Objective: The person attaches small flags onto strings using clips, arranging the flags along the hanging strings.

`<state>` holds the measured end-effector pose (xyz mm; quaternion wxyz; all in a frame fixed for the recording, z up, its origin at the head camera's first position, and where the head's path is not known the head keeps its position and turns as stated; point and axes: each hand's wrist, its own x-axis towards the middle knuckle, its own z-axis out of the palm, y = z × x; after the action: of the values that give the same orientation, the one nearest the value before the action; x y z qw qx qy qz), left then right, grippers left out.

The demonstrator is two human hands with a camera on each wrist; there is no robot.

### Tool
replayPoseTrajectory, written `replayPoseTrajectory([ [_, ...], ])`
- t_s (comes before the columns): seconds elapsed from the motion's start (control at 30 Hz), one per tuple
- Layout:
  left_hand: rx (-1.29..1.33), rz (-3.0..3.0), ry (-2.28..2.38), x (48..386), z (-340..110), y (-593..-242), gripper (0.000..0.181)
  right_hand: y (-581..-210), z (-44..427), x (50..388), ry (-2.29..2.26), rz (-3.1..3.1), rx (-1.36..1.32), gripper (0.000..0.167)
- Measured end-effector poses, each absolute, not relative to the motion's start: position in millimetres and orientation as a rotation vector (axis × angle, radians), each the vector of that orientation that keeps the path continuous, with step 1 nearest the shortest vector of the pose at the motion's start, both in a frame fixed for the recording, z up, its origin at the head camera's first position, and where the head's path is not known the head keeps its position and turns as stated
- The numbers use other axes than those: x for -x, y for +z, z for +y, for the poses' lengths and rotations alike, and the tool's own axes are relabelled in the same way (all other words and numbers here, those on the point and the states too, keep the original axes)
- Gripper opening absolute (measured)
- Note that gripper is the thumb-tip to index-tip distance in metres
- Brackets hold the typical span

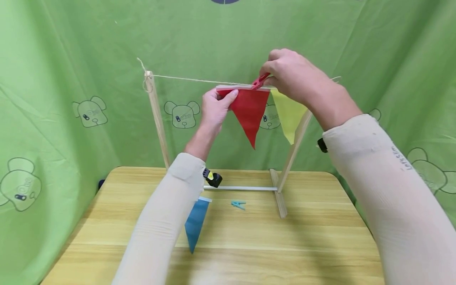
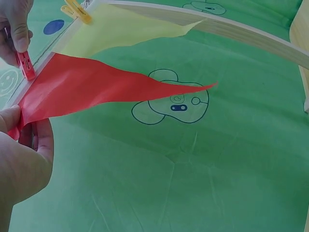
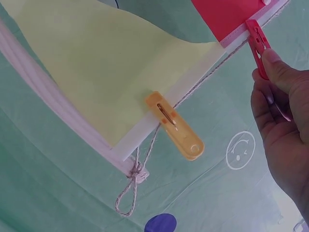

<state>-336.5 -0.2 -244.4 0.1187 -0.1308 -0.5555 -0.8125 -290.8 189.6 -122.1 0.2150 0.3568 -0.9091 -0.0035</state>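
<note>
Along the string [image 1: 189, 79] tied between two wooden posts, both hands are at work on the red pennant [image 1: 251, 111]. The left hand [image 1: 215, 109] pinches its upper left corner, thumb in front and fingers behind. The right hand [image 1: 295, 73] grips the red clothespin [image 1: 260, 81] by its handles, with the tip at the pennant's white hem, beside the string — whether the peg is fully clamped, I cannot tell.

Just right of the red pennant hangs the yellow pennant [image 1: 286, 113], held at its hem by an orange-yellow clothespin [image 3: 175, 125], near the knotted loop on the right post [image 1: 293, 154]. Both pennants point downward.

Below, on the wooden tabletop [image 1: 249, 245], lies the blue pennant [image 1: 197, 221], partly hidden by the left sleeve [image 1: 167, 202]. A light blue clothespin [image 1: 238, 204] rests to its right, near the white bar [image 1: 246, 188] — the one joining the frame's base. Green cloth [image 1: 213, 39] printed with bear faces surrounds everything.
</note>
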Motion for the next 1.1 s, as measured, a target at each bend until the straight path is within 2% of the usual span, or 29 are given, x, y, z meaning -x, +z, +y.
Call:
replayPoseTrajectory([
  [1.1, 0.399, -1.631, -2.406, 337.6, 0.6, -240.9, 0.024, -123.0, 181.4, 293.7, -0.051, -2.55, -1.045, 0.018],
])
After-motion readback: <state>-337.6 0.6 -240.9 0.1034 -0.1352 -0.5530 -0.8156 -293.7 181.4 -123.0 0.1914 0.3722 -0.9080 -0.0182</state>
